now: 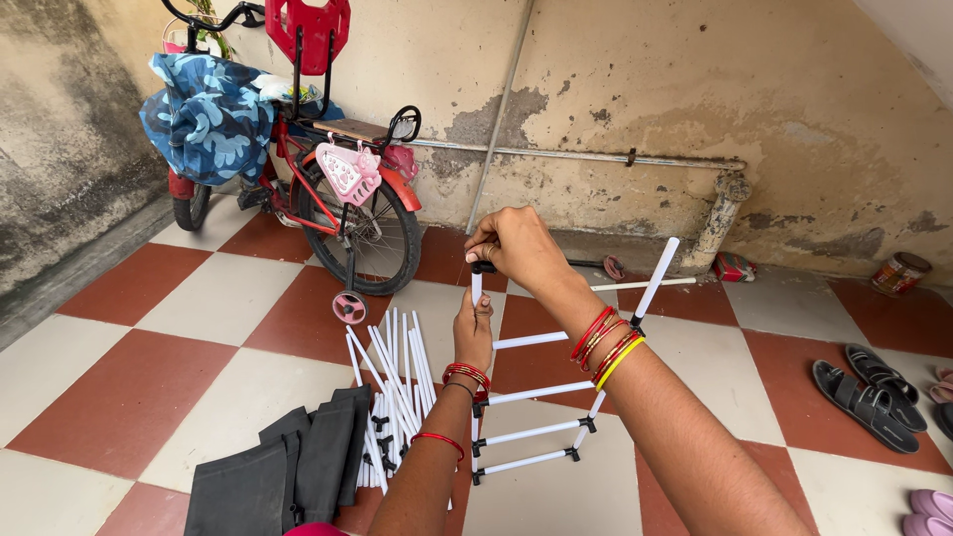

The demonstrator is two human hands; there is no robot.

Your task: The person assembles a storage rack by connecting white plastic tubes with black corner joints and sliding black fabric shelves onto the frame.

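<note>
White plastic tubes joined by black connectors form a ladder-like frame (541, 417) held upright over a red-and-cream checkered floor (139, 298). The left hand (475, 333) is wrapped around the frame's near upright just below its top end, while the right hand (516, 248), directly above it, is clenched over a black connector (483, 267) at the tip of that tube; most of the connector is hidden under the fingers, so its shape is hard to make out. Below and left of the grip lies a loose bundle of white tubes (392, 382) beside dark folded sheets (288, 467), cut off by the bottom edge. Beyond the hands, against the stained wall, sit a small red and green packet (736, 266) and a round red tin (899, 272), their labels too small to tell. A red child's bicycle (328, 189) stands up and left of the grip; black sandals (869, 392) lie to its right.
</note>
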